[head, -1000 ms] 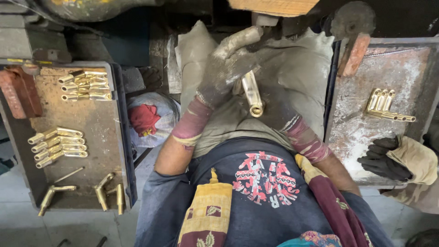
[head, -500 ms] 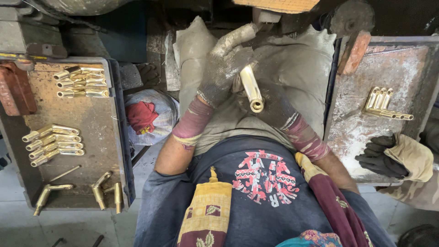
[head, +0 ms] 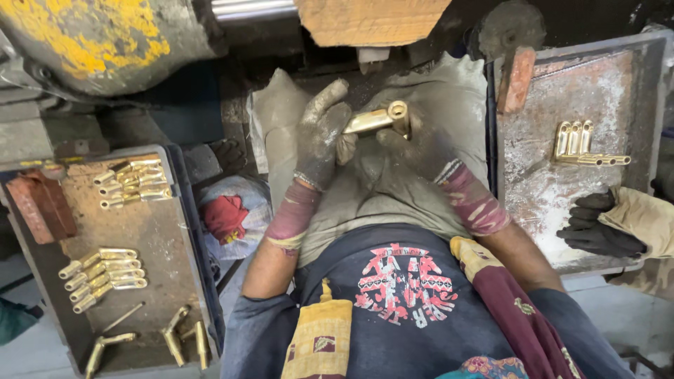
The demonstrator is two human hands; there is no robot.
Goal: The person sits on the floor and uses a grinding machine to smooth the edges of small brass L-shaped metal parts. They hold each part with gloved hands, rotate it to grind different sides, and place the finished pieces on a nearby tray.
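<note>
At the far left a dark metal tray [head: 179,231] holds a reddish brick [head: 42,207] against its left wall, a row of brass fittings [head: 133,182] near the top, a second row [head: 104,275] lower down, and a few loose brass pieces [head: 184,337] near its bottom edge. Just right of the tray lies a red cloth in a plastic bag [head: 228,216].

In the middle, over a dusty grey cloth [head: 421,98] spread across the lap, the left hand [head: 319,140], in a grimy glove, is clenched around the near end of a brass fitting [head: 375,121]. The right hand [head: 421,144], also gloved, grasps the same fitting from below at its ringed end, so the piece sits between both hands, raised clear of the cloth.

To the right a rusty tray [head: 540,168] carries a small cluster of brass fittings [head: 583,144] and another brick [head: 516,81] at its upper left corner. A co-worker's black-gloved hand [head: 597,228] rests on the tray's lower right edge.
</note>
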